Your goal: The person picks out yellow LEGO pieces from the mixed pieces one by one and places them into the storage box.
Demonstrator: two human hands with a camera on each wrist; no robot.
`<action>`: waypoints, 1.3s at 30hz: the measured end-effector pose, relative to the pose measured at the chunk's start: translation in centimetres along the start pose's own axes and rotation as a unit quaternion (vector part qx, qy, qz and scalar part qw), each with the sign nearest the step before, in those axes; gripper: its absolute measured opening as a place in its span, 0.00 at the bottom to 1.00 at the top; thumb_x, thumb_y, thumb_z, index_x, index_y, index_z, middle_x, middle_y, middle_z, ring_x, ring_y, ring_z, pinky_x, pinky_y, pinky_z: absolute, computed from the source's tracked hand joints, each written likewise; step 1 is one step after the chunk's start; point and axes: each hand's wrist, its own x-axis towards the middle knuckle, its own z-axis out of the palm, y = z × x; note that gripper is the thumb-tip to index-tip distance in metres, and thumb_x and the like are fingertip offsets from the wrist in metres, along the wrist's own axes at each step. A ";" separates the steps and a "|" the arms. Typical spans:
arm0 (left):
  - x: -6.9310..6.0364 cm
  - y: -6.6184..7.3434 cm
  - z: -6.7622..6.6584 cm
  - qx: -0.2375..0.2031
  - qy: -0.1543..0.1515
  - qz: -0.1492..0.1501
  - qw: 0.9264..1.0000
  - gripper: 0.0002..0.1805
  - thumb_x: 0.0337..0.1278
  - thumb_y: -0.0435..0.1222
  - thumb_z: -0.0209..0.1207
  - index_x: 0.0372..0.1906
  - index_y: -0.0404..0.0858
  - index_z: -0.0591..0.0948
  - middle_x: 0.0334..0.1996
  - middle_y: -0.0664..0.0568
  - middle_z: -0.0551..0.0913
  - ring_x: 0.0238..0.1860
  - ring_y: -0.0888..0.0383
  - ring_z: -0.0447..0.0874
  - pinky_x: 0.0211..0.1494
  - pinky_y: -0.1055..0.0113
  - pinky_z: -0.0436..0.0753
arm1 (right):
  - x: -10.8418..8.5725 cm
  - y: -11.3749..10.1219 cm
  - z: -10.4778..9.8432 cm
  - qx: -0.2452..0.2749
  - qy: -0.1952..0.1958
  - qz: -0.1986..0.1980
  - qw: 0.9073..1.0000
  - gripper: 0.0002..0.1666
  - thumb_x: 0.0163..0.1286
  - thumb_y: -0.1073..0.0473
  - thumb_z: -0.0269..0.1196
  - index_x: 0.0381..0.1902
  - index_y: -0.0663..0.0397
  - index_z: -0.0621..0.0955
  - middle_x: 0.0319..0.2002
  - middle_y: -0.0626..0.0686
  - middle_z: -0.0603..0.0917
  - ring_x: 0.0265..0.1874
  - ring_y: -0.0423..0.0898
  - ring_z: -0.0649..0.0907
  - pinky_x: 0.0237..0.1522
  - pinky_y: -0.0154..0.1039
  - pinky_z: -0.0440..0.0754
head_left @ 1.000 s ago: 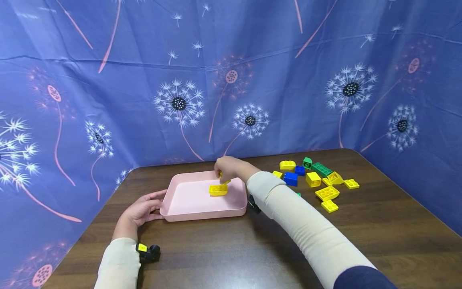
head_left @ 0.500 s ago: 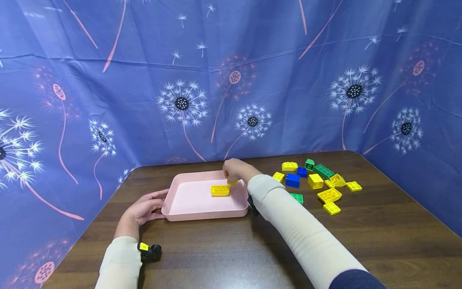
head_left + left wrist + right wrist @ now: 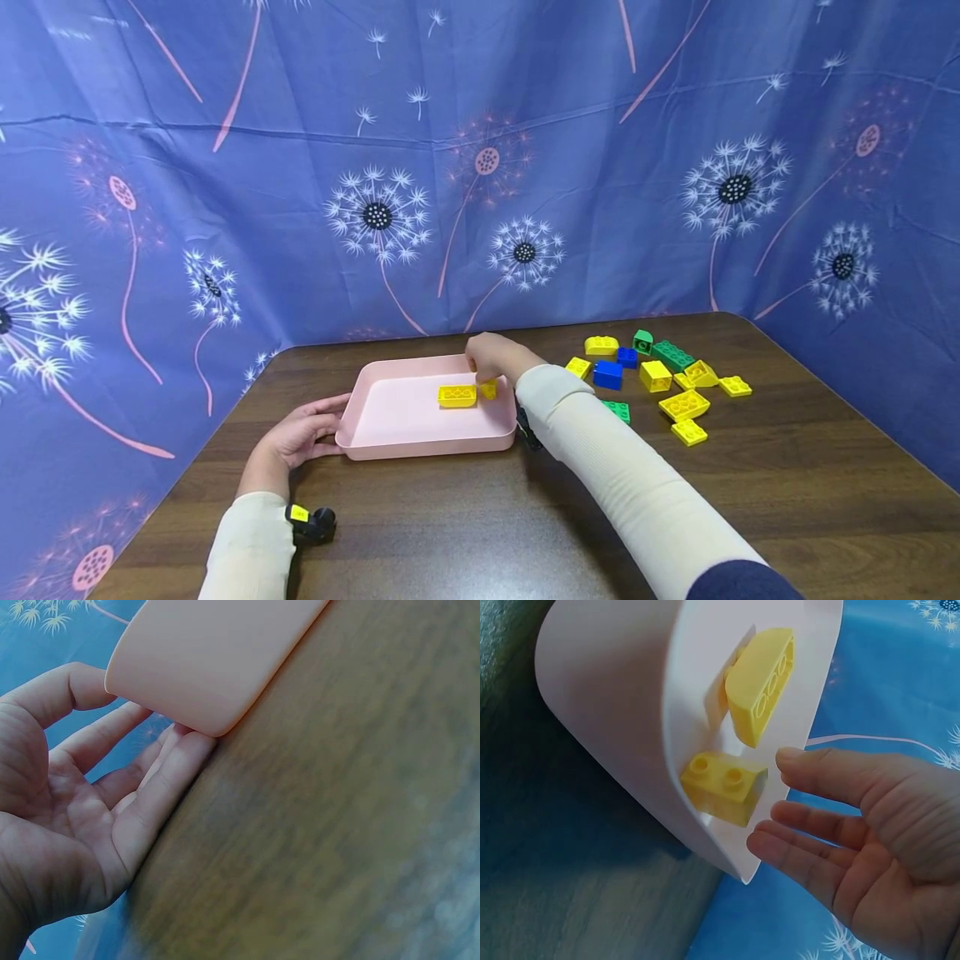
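Observation:
My left hand (image 3: 303,431) touches the left end of the pink tray (image 3: 427,447) with extended fingers; the left wrist view shows the fingers (image 3: 161,776) against its wall. Inside the tray, toward its right end, lies a yellow rounded building brick (image 3: 457,397). Beside it sits a smaller yellow two-stud brick (image 3: 489,390), seen more fully as a yellow brick (image 3: 727,787) in the right wrist view. Over the tray's far right part is my right hand (image 3: 495,356). Its loosely bent fingers (image 3: 810,772) stand just off the small brick, holding nothing.
Several loose bricks lie on the table to the right, among them a blue brick (image 3: 607,375), a long green brick (image 3: 672,356), a yellow block (image 3: 656,377) and a green plate (image 3: 618,411). A patterned blue cloth (image 3: 615,208) hangs behind the brown table (image 3: 420,533).
My right hand has moved slightly right and lowered the small yellow brick into the tray beside the rounded one, then let go of it. My left hand has stayed at the tray.

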 end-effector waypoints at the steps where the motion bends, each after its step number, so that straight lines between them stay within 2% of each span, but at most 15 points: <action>1: 0.0 0.0 0.0 0.000 -0.002 0.001 1.000 0.36 0.63 0.26 0.50 0.75 0.31 0.54 0.47 0.50 0.82 0.45 0.58 0.82 0.46 0.56 0.83 | 0.0 0.0 0.0 0.000 -0.001 0.000 1.000 0.06 0.58 0.63 0.71 0.31 0.53 0.82 0.30 0.48 0.80 0.32 0.45 0.77 0.40 0.37 0.79; 12: 0.0 0.0 0.2 -0.001 0.004 -0.002 1.000 0.36 0.63 0.26 0.50 0.75 0.30 0.53 0.44 0.50 0.83 0.44 0.58 0.82 0.45 0.56 0.83 | -0.5 0.2 -0.6 0.015 0.005 -0.002 1.000 0.09 0.56 0.63 0.72 0.35 0.55 0.84 0.32 0.48 0.80 0.33 0.46 0.77 0.40 0.37 0.79; 19: -0.1 0.1 0.3 -0.004 0.000 -0.001 1.000 0.37 0.60 0.26 0.52 0.75 0.30 0.54 0.46 0.51 0.83 0.45 0.58 0.82 0.46 0.56 0.83 | -1.5 -0.1 -1.6 0.025 0.018 -0.038 0.999 0.17 0.56 0.60 0.73 0.43 0.58 0.86 0.39 0.50 0.84 0.39 0.47 0.79 0.47 0.40 0.79; 23: -0.1 0.1 0.3 -0.006 -0.005 0.001 1.000 0.37 0.60 0.26 0.52 0.75 0.30 0.54 0.46 0.52 0.83 0.45 0.58 0.82 0.46 0.56 0.83 | -2.5 -0.2 -1.7 0.027 0.028 -0.053 0.998 0.18 0.57 0.59 0.73 0.45 0.58 0.85 0.42 0.52 0.85 0.40 0.48 0.79 0.49 0.42 0.78; 29: -0.3 0.0 0.2 -0.003 -0.005 0.000 1.000 0.37 0.61 0.26 0.51 0.75 0.30 0.53 0.46 0.52 0.83 0.45 0.59 0.82 0.46 0.56 0.83 | -4.0 0.2 -1.5 0.018 0.064 -0.081 0.994 0.18 0.56 0.59 0.72 0.45 0.58 0.85 0.43 0.54 0.85 0.40 0.48 0.79 0.48 0.45 0.78; 35: -0.3 0.0 0.2 -0.004 -0.006 0.000 1.000 0.37 0.61 0.26 0.51 0.75 0.30 0.53 0.46 0.51 0.83 0.45 0.58 0.82 0.47 0.56 0.83 | -6.2 0.8 -1.7 0.045 0.095 -0.098 0.990 0.19 0.58 0.58 0.72 0.48 0.56 0.85 0.46 0.54 0.82 0.44 0.49 0.78 0.52 0.45 0.77; 39: -0.2 0.1 0.2 -0.008 -0.007 -0.001 1.000 0.36 0.63 0.26 0.50 0.75 0.31 0.54 0.47 0.51 0.83 0.45 0.58 0.82 0.46 0.56 0.83 | -7.9 1.2 -1.8 0.063 0.120 -0.105 0.985 0.19 0.58 0.58 0.72 0.48 0.55 0.85 0.47 0.53 0.82 0.44 0.49 0.79 0.51 0.44 0.78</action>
